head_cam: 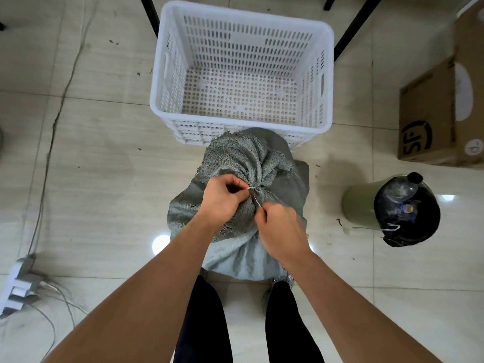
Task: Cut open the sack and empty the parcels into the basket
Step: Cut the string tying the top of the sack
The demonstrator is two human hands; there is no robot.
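A grey woven sack [243,158] stands on the floor in front of my legs, its neck bunched and bound by a white tie [252,188]. My left hand [222,203] pinches the tie and the gathered cloth at the neck. My right hand [281,226] holds a thin metal blade [256,201] whose tip touches the tie. Just beyond the sack stands a white perforated plastic basket [328,74] with nothing in it. The parcels are hidden inside the sack.
A cardboard box [429,121] sits at the right, with a green bin lined in black [403,208] nearer. Black table legs [353,27] rise behind the basket. A power strip [21,284] and cables lie at the left on the tiled floor.
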